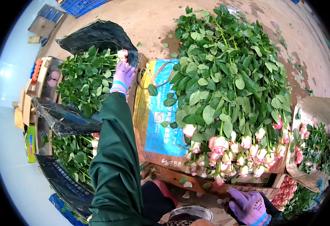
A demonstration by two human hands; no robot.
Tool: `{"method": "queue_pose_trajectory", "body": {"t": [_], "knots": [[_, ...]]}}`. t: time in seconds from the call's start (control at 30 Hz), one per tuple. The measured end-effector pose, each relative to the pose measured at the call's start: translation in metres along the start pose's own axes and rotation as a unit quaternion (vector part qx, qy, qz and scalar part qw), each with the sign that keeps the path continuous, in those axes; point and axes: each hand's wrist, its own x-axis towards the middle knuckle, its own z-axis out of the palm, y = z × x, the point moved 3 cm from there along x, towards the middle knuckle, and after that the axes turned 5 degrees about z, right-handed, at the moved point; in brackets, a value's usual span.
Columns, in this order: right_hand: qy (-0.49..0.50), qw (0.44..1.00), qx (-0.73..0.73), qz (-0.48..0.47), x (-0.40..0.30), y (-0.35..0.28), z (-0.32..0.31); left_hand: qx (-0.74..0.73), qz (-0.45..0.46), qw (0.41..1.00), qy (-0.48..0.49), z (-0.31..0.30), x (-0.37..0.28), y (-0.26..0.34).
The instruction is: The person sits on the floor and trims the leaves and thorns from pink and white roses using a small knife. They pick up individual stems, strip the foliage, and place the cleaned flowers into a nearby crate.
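Note:
My left hand [122,75], in a lilac knit glove with a blue-striped cuff, reaches out at the left. Its spread fingers rest by pale pink-edged rose heads [122,53], at the end of a leafy rose bunch [83,76] lying in a dark sling. Low on the right, my right hand [248,206] wears a matching glove. It hovers near the front wooden rail [193,179], with fingers apart and nothing visible in it. Between the hands, a large heap of roses [230,70] lies with blooms toward me and stems away.
Under the heap is a blue and yellow printed sack [160,113] with a brown strap [162,75]. A second rose bunch [71,158] sits in a dark sling at lower left. More roses [309,147] lie at right. A blue crate [80,7] stands on the leaf-strewn floor.

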Motion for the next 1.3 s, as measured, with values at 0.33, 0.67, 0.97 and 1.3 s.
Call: {"method": "queue_pose_trajectory", "body": {"t": [0.33,0.67,0.97,1.3], "knots": [[0.142,0.984,-0.061,-0.083,0.016,0.019,0.017,0.137,0.020,0.990,0.034,-0.009,0.009,0.005],[0.163,0.977,-0.107,-0.084,-0.035,0.018,0.026,0.425,0.055,0.820,-0.379,0.231,-0.239,-0.032],[0.226,0.952,-0.134,-0.160,-0.084,0.023,0.037,0.805,0.135,0.543,-0.196,0.296,-0.345,-0.145],[0.312,0.912,-0.151,-0.219,-0.130,0.029,0.058,0.407,-0.008,0.868,-0.284,0.223,-0.265,-0.115]]}}
